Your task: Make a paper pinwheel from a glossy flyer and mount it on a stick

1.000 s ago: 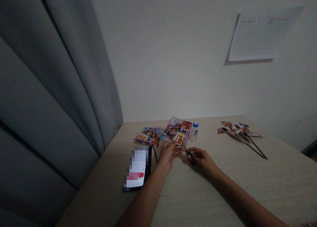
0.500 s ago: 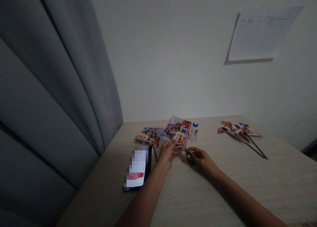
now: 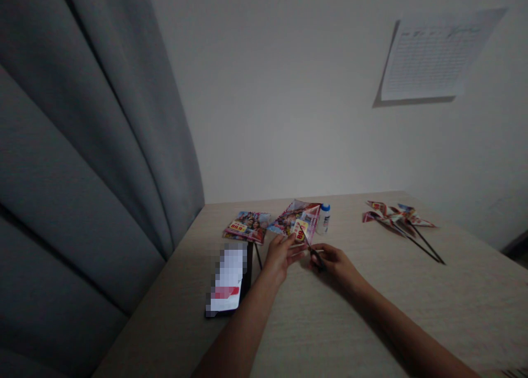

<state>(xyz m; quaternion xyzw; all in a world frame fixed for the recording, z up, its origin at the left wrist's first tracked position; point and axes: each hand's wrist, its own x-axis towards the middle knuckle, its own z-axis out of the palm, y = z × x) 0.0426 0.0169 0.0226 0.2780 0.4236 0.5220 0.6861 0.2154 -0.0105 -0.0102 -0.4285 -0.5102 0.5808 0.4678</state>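
My left hand [image 3: 281, 252] grips the lower edge of a colourful printed paper sheet [image 3: 292, 215] with a yellow price label. Its thumb lies on top of the sheet, with the other fingers below. In my right hand [image 3: 333, 261] is a pair of scissors [image 3: 317, 256], the fingers closed round the handles. The scissor blades reach up to the left over the sheet's label, at its lower right part. Just behind the sheet's right side stands a small glue bottle [image 3: 325, 219] with a blue cap.
More printed sheets [image 3: 248, 226] lie to the left, near a thin dark stick [image 3: 258, 255]. A lit phone [image 3: 227, 281] rests by my left forearm. Two paper pinwheels [image 3: 398, 218] on dark sticks lie at the right. A grey curtain [image 3: 103, 147] hangs at the left.
The sheet's top edge has tipped down and its right corner has shifted toward the bottle. The scissor blades now reach further over the label. Both hands have barely moved.
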